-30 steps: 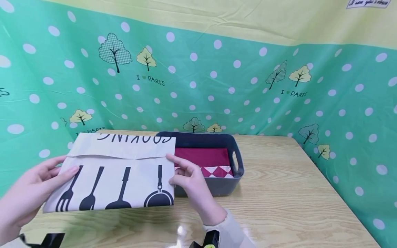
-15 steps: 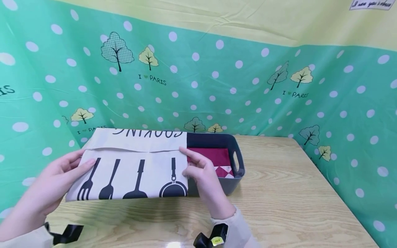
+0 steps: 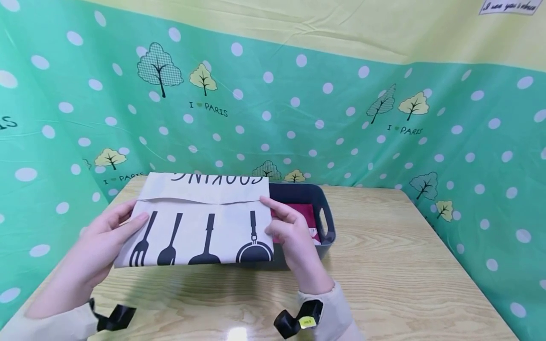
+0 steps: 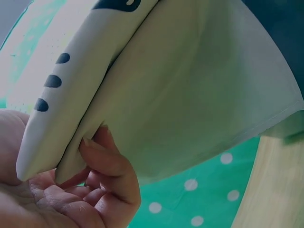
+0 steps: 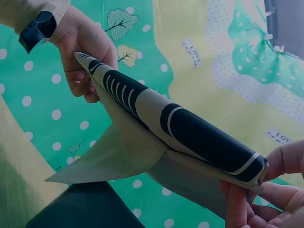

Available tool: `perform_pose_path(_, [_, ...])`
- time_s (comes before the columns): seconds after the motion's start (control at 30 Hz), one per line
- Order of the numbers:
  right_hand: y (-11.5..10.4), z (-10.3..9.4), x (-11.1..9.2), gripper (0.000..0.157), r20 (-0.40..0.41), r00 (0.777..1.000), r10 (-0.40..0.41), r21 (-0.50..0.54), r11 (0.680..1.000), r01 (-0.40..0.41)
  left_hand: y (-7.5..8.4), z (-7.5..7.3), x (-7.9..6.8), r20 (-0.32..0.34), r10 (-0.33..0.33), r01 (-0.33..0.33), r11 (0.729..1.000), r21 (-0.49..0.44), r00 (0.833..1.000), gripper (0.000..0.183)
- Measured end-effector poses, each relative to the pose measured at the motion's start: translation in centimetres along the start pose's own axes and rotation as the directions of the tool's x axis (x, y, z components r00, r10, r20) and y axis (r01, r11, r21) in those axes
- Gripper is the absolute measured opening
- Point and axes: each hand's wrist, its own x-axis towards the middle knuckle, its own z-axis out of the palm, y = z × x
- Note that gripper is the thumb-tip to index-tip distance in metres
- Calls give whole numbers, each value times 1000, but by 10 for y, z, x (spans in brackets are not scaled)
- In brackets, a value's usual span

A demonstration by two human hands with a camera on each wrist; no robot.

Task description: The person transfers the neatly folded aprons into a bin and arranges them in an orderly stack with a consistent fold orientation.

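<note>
A folded off-white cloth (image 3: 194, 237), printed with dark kitchen utensils and the upside-down word COOKING, is held up in front of me. My left hand (image 3: 95, 241) grips its left edge, thumb on top. At the right edge my right hand (image 3: 296, 237) pinches it between thumb and fingers. The left wrist view shows curled fingers (image 4: 111, 166) under the folded layers. A loose flap (image 5: 104, 156) hangs below the fold in the right wrist view. Behind the cloth stands a dark grey bin (image 3: 294, 191), partly hidden, with a dark red folded cloth (image 3: 302, 213) inside.
The bin stands on a light wood-grain table (image 3: 396, 251). A green polka-dot curtain (image 3: 332, 118) with printed trees hangs behind and along the sides. Black wrist straps (image 3: 298, 319) sit over both sleeves.
Both hands have carried the printed cloth to the right and slightly upward, away from me. It now covers more of the bin and the red cloth.
</note>
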Motion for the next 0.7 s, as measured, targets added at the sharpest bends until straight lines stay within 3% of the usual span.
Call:
perform_pose_path(0.23, [-3,-12,3,65,-38,999,0,9,1000,0,5,21,9,-56,-38,40,999,32,998,71])
perform_pose_path(0.5, [-9,-26,6,64,-80,997,18,30,999,-16,13,41,19,-66,-7,13,996,89,998,69])
perform_pose_path(0.7, [-14,-34,10,64,-112,994,12,57,998,-5,16,56,28,-68,-21,32,986,162,997,65])
